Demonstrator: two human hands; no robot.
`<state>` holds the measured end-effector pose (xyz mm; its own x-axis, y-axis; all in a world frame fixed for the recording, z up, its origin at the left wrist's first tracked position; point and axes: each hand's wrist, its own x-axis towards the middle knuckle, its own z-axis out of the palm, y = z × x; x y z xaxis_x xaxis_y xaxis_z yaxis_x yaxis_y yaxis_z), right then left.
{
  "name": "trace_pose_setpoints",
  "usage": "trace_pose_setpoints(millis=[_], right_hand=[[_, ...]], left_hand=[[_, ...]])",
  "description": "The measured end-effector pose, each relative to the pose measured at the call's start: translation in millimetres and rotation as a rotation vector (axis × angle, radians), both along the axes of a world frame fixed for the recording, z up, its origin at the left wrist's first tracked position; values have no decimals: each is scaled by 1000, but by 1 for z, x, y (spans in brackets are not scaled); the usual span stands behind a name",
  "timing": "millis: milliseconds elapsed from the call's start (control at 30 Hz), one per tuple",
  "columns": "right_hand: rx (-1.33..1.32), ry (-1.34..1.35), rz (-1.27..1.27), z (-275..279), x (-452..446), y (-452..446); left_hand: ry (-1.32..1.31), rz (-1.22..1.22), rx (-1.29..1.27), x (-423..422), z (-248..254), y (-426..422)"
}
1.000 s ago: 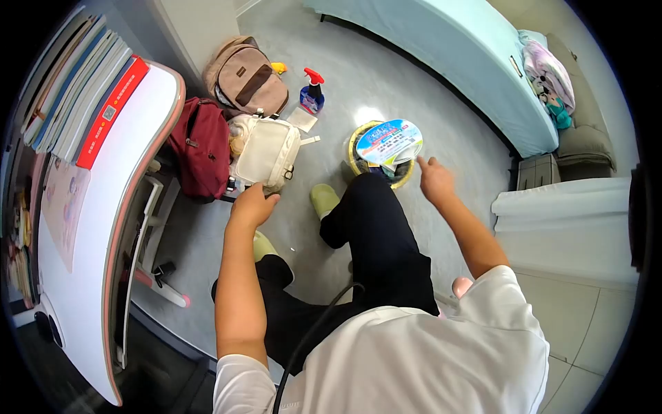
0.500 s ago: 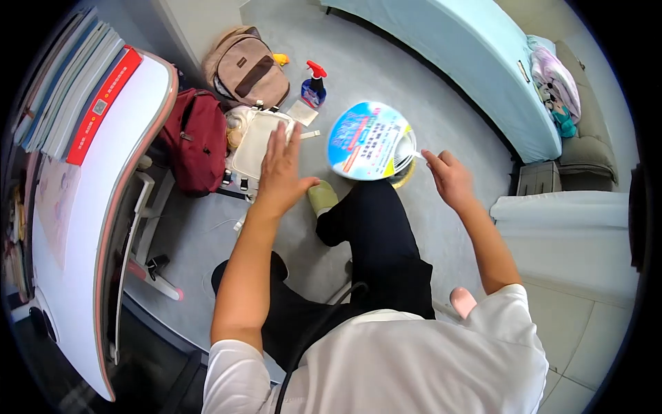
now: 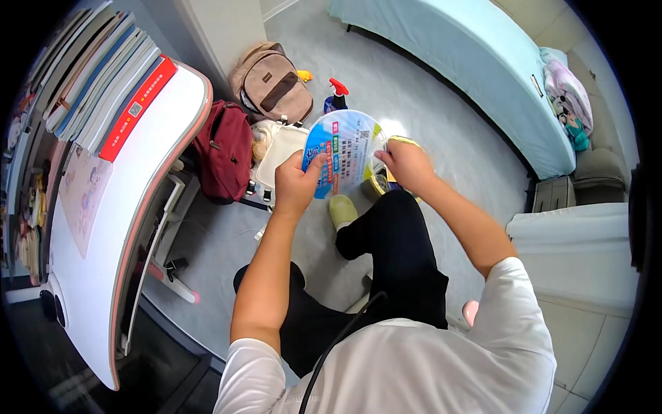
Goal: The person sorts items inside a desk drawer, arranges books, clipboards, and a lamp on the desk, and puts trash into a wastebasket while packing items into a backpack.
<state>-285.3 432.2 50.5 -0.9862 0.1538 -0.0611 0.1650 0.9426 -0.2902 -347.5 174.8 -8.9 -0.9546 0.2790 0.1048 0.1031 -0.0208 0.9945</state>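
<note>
A round hand fan (image 3: 346,148) with blue, white and yellow print is held up between both hands. My left hand (image 3: 298,183) grips its left edge, thumb across the printed face and fingers behind. My right hand (image 3: 407,164) is closed round the handle at the fan's right side, and hides most of that handle. Below the fan and right hand, a round yellow-rimmed container (image 3: 376,186) shows partly on the floor near my knee. Just behind the fan's top edge stands a spray bottle (image 3: 337,95) with a red trigger head, its lower part covered.
Left of the hands are a maroon backpack (image 3: 226,153), a brown backpack (image 3: 274,86) and an open cream bag (image 3: 279,152). A white desk (image 3: 162,131) with stacked books (image 3: 103,76) lines the left. A light-blue-covered bed (image 3: 476,65) stands at upper right.
My left hand, earlier open and apart from the fan, has closed on its edge. The right hand has moved left with the handle, and the fan is tilted more upright. The view has shifted slightly.
</note>
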Motion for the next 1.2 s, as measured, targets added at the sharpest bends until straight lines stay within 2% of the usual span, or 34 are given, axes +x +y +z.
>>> trace_pose_setpoints(millis=[33,133,233,267,367,400,433,500,600,700,833,1000,1100,1200], right_hand=[[-32,18,-28,-14,-7,-4],[-102,49,-77,-44,-31,-20],[-496,-69,-236,-45,-47,-47],[-689,-51,-295,-67,-54,-49],[-902,-137,-347,-28,-51,-84],[-786,-150,-253,-19,-50,-85],[-788,-150,-251,-20,-50,-82],[-785,-150,-245,-24,-54,-73],[-700,-35,-283,-39,-62,-73],[-526,21,-175,-43,-52,-89],[-687,235,-134,-44,-42,-109],[-446,411,-90,-61,-33,-121],[-679,468,-172,-75,-35,-123],[-922,347,-248,-70,-37,-126]], left_hand=[[16,30,-6,0,1,1],[226,168,-232,6,10,6],[345,169,-378,0,8,1],[287,204,-285,-1,8,0],[110,239,-58,-4,12,-5],[46,207,-20,-7,12,-12],[-18,175,20,-10,12,-18],[-35,123,-27,-11,-8,-15],[-6,97,-122,8,-7,1],[50,104,-37,12,-9,7],[35,35,142,21,3,10],[-44,91,262,26,-7,15],[-136,54,291,30,9,15],[-350,62,515,28,6,19]])
